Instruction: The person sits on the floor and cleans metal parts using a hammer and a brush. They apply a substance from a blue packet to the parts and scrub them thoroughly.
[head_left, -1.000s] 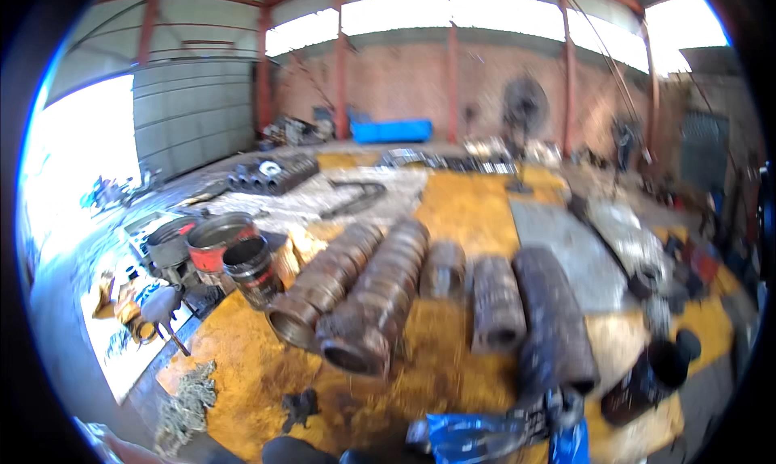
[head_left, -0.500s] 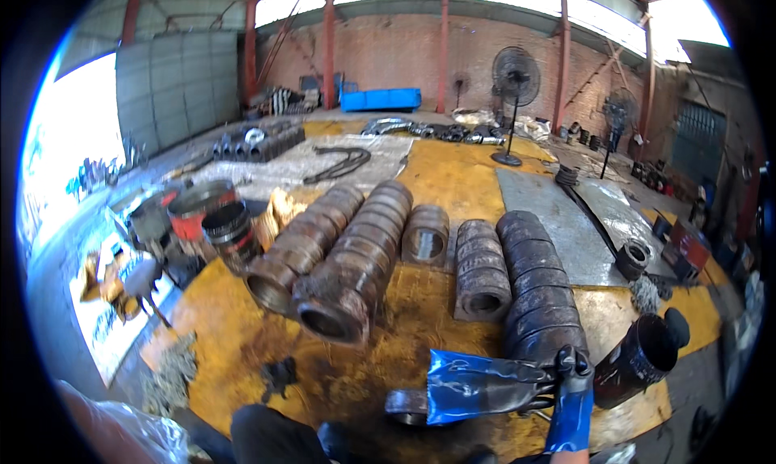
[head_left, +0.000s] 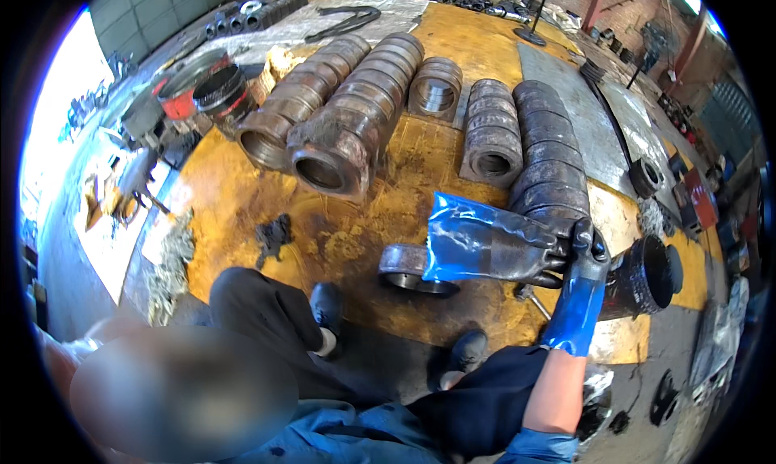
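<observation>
My right hand [head_left: 588,244] wears a black rubber glove with a shiny blue cuff. Its fingers are closed on the finger end of a second glove [head_left: 485,242] of the same kind, whose cuff hangs out to the left with no arm in it. Beneath that cuff a steel ring [head_left: 404,259] lies on the yellow floor sheet. A metal tool handle [head_left: 537,301] shows below the held glove. At the lower left edge my left hand [head_left: 81,340] shows only as bare skin with clear plastic by it; a blurred patch hides the rest, fingers included.
Rows of rusty ring-shaped parts [head_left: 356,116] lie ahead, with a darker row [head_left: 550,149] at right. A black bucket [head_left: 638,278] stands beside my right hand. Paint buckets [head_left: 218,92] are at left. Grey rags [head_left: 171,262] and a black rag [head_left: 273,236] lie on the floor.
The view has tipped downward, bringing my legs, shoes and right forearm into sight. My right hand keeps hold of the loose glove.
</observation>
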`<state>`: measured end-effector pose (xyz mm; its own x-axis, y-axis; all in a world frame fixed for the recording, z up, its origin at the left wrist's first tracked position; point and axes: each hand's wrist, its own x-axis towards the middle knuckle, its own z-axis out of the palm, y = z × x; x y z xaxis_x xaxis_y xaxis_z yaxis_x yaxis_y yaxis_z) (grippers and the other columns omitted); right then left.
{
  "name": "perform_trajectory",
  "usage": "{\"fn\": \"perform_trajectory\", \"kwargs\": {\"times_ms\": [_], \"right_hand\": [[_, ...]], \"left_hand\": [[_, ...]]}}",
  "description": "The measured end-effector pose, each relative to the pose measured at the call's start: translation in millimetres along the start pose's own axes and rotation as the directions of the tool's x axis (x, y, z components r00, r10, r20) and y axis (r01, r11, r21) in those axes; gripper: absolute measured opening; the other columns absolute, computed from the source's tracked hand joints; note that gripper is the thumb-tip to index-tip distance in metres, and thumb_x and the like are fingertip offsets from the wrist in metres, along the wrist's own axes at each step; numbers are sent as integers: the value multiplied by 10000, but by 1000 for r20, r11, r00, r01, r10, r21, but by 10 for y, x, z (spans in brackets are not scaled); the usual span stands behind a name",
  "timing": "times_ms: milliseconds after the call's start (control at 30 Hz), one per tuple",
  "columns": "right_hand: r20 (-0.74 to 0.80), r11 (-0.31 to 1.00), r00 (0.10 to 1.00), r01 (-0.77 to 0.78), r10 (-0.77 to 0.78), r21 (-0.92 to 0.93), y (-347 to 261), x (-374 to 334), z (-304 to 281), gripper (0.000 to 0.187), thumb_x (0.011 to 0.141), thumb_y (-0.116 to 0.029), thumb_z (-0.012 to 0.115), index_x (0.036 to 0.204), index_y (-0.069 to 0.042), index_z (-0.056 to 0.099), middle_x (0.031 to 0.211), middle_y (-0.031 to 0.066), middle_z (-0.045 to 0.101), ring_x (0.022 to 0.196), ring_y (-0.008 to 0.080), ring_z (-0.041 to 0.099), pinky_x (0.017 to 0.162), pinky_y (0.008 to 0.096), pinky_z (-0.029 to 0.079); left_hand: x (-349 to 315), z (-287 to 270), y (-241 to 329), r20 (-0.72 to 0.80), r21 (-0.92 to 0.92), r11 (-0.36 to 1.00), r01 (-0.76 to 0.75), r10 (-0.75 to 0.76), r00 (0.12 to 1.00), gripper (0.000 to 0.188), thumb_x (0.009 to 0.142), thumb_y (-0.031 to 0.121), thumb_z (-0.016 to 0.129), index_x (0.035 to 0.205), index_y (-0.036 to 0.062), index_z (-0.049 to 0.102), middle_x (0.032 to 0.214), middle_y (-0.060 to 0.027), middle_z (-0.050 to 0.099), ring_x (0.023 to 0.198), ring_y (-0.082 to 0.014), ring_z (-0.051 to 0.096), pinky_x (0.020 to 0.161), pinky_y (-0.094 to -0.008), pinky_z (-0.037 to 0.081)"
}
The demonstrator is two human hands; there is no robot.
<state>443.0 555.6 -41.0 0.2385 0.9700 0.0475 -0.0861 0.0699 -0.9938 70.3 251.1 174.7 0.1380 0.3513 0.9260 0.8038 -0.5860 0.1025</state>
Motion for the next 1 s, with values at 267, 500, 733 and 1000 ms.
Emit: {"fn": "perform_trajectory", "kwargs": {"times_ms": [267,500,733,1000], "right_hand": [[-21,993,993,-115,116,23,-311,-367,204,323,972,-357,726,1143,-89,665,899,150,752,630,328,709,471,493,555],[226,928,938,-311,264,207,-25,-77,50,282,926,-223,630,1175,-92,625,1082,206,719,829,359,682,605,525,550],[238,975,946,-206,220,-83,-422,-575,422,367,980,-378,693,1120,-41,660,870,109,746,634,215,656,546,379,527],[232,914,952,267,-201,-307,122,-72,-114,401,1006,-373,676,1141,4,695,932,119,727,744,206,685,710,356,568]], "left_hand": [[2,250,-15,-226,-182,961,209,-248,942,363,1036,164,598,1362,5,600,1100,-134,724,686,-89,626,640,-210,511],[-1305,1608,-978,650,-457,-44,888,-699,300,566,1011,335,681,1456,28,513,1280,-96,661,1087,-174,664,894,-316,556],[-1927,2076,-1075,827,-405,-449,796,-551,110,535,1011,323,678,1436,35,530,1346,-108,639,1231,-214,619,1072,-389,479],[-1938,2310,-1003,836,-468,-645,604,-544,68,91,979,86,662,1058,74,618,853,20,561,754,-73,522,669,-215,420]]}}
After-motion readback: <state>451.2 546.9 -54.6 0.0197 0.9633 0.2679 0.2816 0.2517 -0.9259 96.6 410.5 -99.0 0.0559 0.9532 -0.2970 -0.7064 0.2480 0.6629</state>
